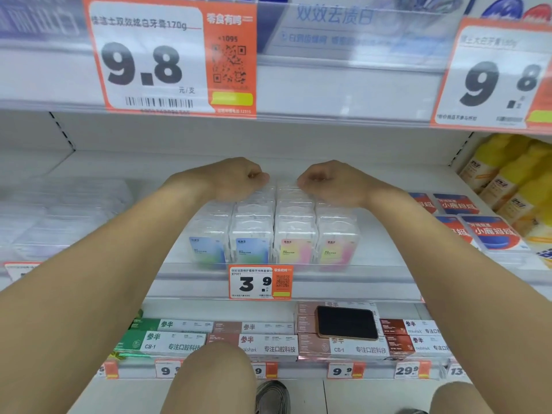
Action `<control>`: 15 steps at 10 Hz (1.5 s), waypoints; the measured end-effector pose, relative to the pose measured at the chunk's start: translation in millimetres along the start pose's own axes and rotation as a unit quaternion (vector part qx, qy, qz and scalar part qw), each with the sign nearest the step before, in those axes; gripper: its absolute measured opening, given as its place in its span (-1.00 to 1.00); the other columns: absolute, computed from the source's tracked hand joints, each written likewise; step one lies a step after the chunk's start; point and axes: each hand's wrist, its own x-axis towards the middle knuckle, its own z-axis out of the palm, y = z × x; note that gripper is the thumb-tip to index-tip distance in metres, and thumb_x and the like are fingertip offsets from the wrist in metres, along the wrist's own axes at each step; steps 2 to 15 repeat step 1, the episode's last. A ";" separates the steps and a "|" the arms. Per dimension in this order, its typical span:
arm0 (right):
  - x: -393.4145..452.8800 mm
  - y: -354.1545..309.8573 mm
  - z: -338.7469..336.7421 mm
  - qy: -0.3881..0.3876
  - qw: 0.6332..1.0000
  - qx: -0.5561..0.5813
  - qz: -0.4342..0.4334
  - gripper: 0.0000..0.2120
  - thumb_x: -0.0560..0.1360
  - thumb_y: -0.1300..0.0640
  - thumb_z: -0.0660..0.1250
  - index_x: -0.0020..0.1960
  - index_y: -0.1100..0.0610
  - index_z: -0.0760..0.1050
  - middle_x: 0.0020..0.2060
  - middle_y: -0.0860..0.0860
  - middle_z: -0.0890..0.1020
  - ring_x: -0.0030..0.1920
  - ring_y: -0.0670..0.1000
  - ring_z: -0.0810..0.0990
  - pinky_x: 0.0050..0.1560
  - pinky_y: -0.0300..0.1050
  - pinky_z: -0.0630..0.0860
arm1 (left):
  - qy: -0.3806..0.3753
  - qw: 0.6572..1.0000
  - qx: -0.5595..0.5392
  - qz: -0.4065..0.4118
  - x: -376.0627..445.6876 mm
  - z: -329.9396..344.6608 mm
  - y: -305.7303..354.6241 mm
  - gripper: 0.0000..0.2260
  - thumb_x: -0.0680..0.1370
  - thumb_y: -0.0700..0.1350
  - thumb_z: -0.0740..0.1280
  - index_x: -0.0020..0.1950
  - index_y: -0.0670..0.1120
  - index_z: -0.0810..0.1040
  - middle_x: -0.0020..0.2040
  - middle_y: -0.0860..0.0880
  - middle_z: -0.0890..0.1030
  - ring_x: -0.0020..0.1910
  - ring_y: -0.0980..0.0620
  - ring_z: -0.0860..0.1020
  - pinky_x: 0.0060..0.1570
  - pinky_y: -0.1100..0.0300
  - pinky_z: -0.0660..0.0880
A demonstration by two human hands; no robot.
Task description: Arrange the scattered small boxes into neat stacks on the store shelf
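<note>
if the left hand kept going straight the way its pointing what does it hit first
Probably the right hand: the left hand curls inward atop the clear boxes, knuckles aimed at it across a small gap. Depth is unclear.

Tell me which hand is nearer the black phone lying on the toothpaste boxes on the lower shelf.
Right. The right hand rests on the back of the clear boxes, above and slightly left of the black phone; the left hand sits farther left.
</note>
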 end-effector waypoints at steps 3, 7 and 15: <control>-1.8 2.4 -1.4 0.057 0.998 0.026 0.004 -0.76 0.56 -0.11 0.26 0.10 -0.03 0.58 0.06 -0.06 0.65 0.03 -0.02 0.62 0.09 -0.08 0.57 | 0.074 0.996 -0.038 0.014 -4.2 1.4 0.8 -0.72 0.61 0.11 0.16 0.16 0.01 0.54 0.13 0.09 0.55 0.03 0.08 0.50 0.05 0.20 0.39; -1.8 2.4 -1.4 0.057 0.998 0.026 0.004 -0.76 0.56 -0.11 0.26 0.10 -0.03 0.58 0.06 -0.06 0.65 0.03 -0.02 0.62 0.09 -0.08 0.57 | 0.074 0.996 -0.038 0.014 -4.2 1.4 0.8 -0.72 0.61 0.11 0.16 0.16 0.01 0.54 0.13 0.09 0.55 0.03 0.08 0.50 0.05 0.20 0.39; -1.8 2.4 -1.4 0.057 0.998 0.026 0.004 -0.76 0.56 -0.11 0.26 0.10 -0.03 0.58 0.06 -0.06 0.65 0.03 -0.02 0.62 0.09 -0.08 0.57 | 0.074 0.996 -0.038 0.014 -4.2 1.4 0.8 -0.72 0.61 0.11 0.16 0.16 0.01 0.54 0.13 0.09 0.55 0.03 0.08 0.50 0.05 0.20 0.39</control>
